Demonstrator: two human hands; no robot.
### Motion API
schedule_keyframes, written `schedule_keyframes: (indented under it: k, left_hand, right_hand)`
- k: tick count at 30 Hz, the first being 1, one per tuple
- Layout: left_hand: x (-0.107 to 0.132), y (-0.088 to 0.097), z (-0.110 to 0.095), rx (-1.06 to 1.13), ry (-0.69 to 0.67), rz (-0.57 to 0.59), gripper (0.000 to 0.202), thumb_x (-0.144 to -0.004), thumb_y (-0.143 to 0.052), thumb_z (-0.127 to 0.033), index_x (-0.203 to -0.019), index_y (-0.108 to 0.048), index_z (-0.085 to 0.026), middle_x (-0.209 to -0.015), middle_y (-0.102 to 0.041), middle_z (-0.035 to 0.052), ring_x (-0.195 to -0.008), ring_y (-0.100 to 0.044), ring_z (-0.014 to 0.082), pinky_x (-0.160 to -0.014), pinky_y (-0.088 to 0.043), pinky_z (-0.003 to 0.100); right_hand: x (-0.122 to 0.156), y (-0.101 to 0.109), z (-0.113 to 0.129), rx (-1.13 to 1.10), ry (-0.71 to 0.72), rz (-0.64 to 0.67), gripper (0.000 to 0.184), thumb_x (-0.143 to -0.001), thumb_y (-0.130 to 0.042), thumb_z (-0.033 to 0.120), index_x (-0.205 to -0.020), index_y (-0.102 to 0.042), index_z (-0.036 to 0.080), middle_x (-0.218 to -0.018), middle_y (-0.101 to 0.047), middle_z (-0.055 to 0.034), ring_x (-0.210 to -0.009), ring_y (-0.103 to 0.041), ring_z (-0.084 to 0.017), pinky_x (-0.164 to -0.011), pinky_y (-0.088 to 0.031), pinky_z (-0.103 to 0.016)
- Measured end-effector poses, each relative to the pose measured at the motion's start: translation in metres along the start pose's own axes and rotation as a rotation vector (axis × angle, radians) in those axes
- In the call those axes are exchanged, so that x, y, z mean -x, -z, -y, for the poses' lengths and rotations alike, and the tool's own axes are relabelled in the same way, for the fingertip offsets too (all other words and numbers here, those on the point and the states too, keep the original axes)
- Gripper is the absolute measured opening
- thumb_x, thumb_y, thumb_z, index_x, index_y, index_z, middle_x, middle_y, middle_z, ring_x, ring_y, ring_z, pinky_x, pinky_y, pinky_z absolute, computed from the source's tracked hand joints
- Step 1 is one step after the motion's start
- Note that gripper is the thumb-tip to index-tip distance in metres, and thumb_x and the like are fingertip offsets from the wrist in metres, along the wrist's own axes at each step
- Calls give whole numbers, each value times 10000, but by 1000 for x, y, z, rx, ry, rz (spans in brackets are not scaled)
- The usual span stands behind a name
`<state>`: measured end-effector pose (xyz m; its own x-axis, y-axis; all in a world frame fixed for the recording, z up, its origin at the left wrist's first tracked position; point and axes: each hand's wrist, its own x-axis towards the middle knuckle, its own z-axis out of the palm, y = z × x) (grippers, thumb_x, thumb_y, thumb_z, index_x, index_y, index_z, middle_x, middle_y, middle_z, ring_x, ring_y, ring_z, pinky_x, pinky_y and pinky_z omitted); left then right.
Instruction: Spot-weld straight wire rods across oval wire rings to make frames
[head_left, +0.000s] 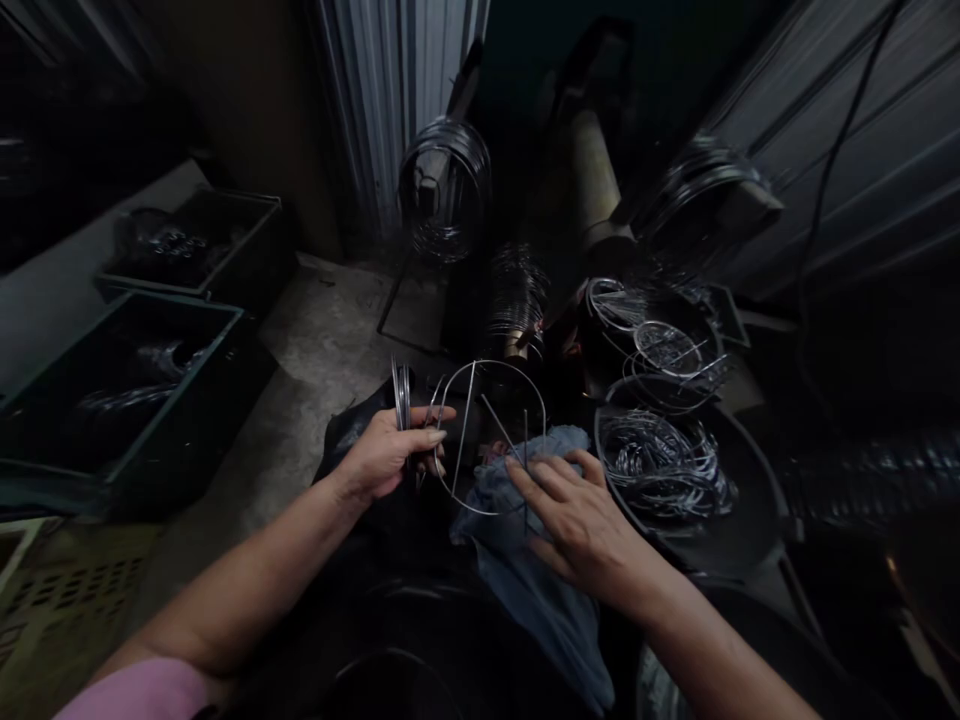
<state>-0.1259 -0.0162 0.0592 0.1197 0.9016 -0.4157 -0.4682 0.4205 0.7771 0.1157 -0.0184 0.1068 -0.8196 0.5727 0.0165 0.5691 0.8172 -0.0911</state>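
My left hand is closed around a bundle of thin metal wire rings, seen edge-on above its fingers. By its thumb and fingertips stands a wider wire ring, upright, with a straight wire across it. My right hand is at that ring's right side, fingers bent and close together, with the ring's edge running to them. Short straight wires end near its index finger; the exact grip is hidden. Under and behind this hand, a blue cloth hangs over dark material.
Several wire coils hang on supports ahead. At the right, a round tub holds tangled wire rings, with more wire pieces behind. Green bins with metal parts and a yellow crate stand at the left.
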Motion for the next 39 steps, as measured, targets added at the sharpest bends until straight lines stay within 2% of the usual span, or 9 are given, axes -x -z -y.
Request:
schedule_keyframes:
  k: [4,9,16,23,30,39]
  left_hand:
    - [-1,1,-4,-8,7,28,381,-661,-681,-177,-1033,-619,-120,-606,-599,22,-527,-569,115,-524,-509,263]
    - [-5,5,-5,-24,-4,76,364,-667,-680,-183,-1023,-627,-126,-620,-604,25,-544,-575,122,-525,-515,269]
    - [-8,7,-5,-19,15,74,386,-660,-684,-190,-1035,-624,-119,-604,-598,28,-539,-581,130,-527,-516,275]
    - [-15,7,-8,-3,18,75,373,-674,-671,-183,-1039,-620,-121,-603,-597,28,-523,-570,120,-508,-503,257]
    - [-29,7,-13,15,-9,100,355,-686,-664,-177,-1035,-619,-134,-612,-598,24,-530,-568,116,-514,-507,256]
    - [-41,0,-26,10,5,72,350,-673,-671,-160,-1017,-621,-123,-600,-591,21,-528,-569,120,-510,-509,261]
  right_hand:
    - [-3,1,-1,9,13,20,712,-714,-605,233,-1349,-301,126,-1151,-527,-138,-1094,-436,-281,-974,-219,-479]
    - [-12,-2,-5,36,-5,26,518,-755,-605,272,-1236,-446,165,-997,-590,-87,-1057,-470,-252,-972,-218,-470]
    - [-16,-8,-11,115,-9,11,465,-781,-599,349,-1194,-486,168,-931,-603,-61,-952,-517,-221,-912,-277,-435]
    - [-21,-7,-15,97,-3,-9,501,-784,-582,431,-1201,-484,173,-917,-610,-60,-937,-505,-217,-891,-268,-417]
    - [-31,-2,-25,103,1,0,505,-806,-548,429,-1226,-466,160,-981,-604,-84,-960,-490,-231,-894,-264,-424]
    - [-40,4,-39,86,-21,-8,507,-789,-574,428,-1205,-486,152,-898,-599,-70,-883,-497,-208,-818,-305,-382]
